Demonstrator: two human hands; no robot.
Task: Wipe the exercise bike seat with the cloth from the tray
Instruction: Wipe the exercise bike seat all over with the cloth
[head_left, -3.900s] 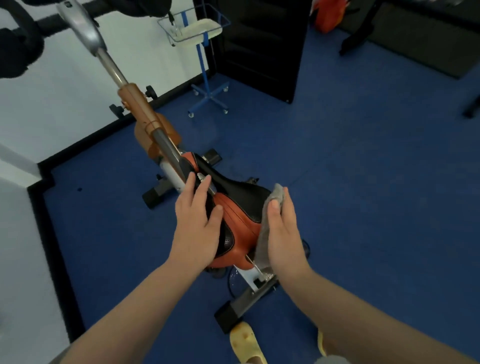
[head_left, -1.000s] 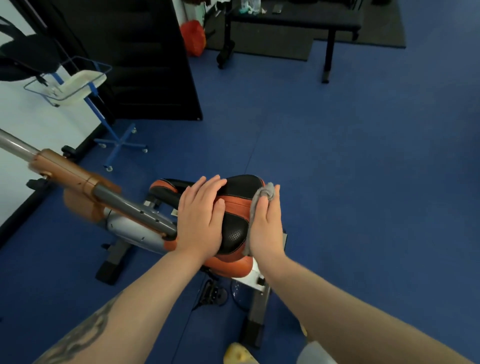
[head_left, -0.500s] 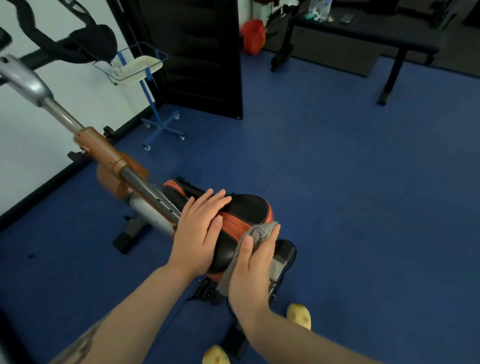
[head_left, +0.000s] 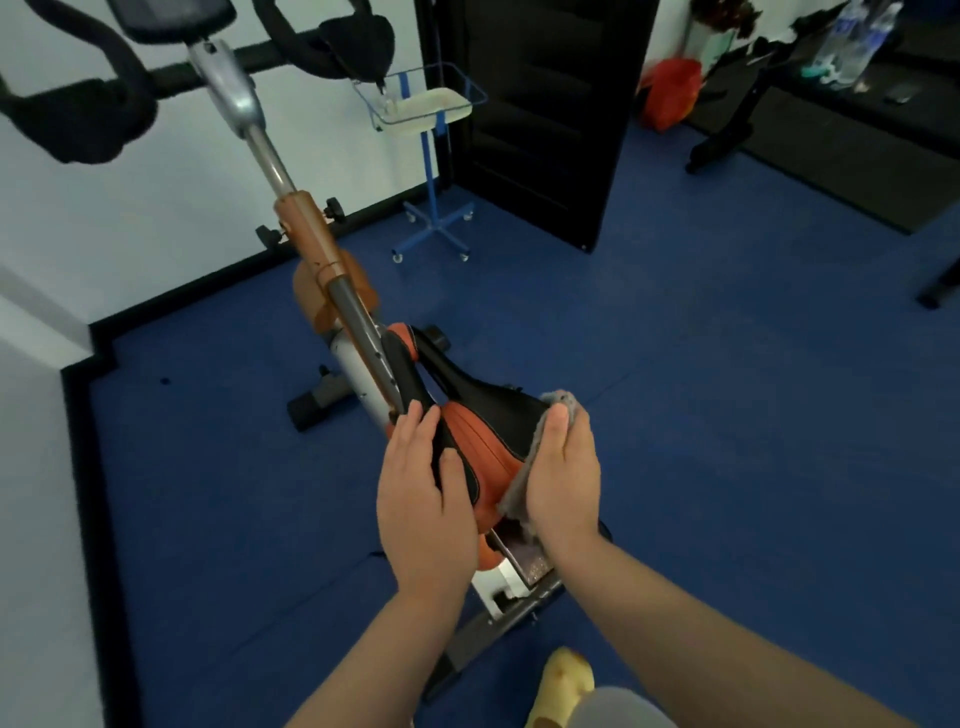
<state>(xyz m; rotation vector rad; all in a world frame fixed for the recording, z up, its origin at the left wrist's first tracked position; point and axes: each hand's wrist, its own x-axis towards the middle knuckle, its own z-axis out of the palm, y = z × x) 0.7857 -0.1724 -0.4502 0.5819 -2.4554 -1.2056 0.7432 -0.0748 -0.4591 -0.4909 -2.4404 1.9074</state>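
Observation:
The exercise bike's black and orange seat (head_left: 483, 426) sits low in the middle of the view. My left hand (head_left: 423, 493) lies flat on its left side, fingers together, holding it steady. My right hand (head_left: 563, 467) presses a grey cloth (head_left: 519, 493) against the seat's right side; the cloth shows above my fingertips and below my palm. The white tray (head_left: 434, 106) rests in a blue wire stand at the back, by the wall.
The bike's post (head_left: 311, 244) rises to black handlebars (head_left: 78, 124) at the top left. A white wall is at the left, a black door (head_left: 540, 104) behind. A black bench (head_left: 831, 104) stands far right. Blue floor lies all around; a yellow slipper (head_left: 563, 680) is below.
The view has swung left and up, so the handlebars now show. My right hand with the cloth has moved from the seat's rear to its right side. My left hand stays on the seat.

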